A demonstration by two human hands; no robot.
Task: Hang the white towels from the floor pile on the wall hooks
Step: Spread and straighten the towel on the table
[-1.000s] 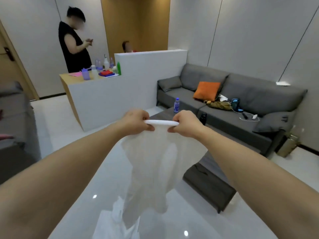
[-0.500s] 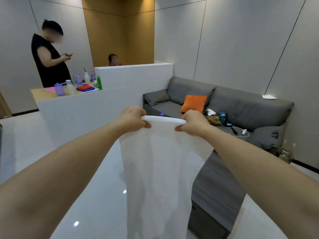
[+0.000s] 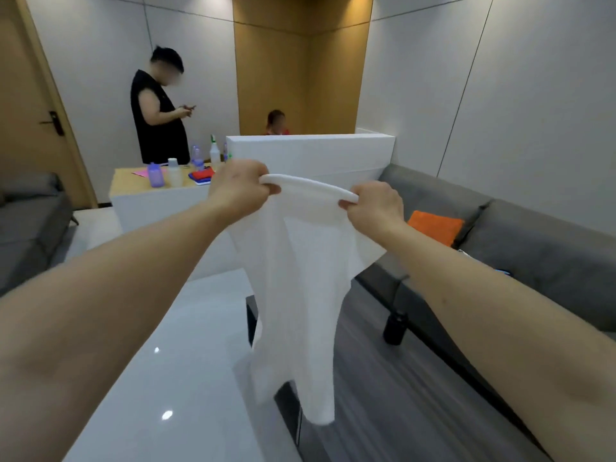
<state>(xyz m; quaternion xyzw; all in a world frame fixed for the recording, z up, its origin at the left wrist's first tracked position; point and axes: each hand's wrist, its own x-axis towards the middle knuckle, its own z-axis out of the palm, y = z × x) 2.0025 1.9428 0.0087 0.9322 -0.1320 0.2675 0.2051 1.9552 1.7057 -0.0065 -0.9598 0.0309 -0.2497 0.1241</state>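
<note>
One towel [image 3: 300, 295] lifted, top edge pinched by left hand [image 3: 238, 190] and right hand [image 3: 375, 208]; hanging still ahead, no hooks visible.

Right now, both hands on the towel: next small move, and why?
Probably keep both grips and carry it on toward a wall hook. The left hand and right hand each pinch the top edge of the white cloth towel, which hangs free and clear of the floor. No hook shows in this view, so look for one first.
</note>
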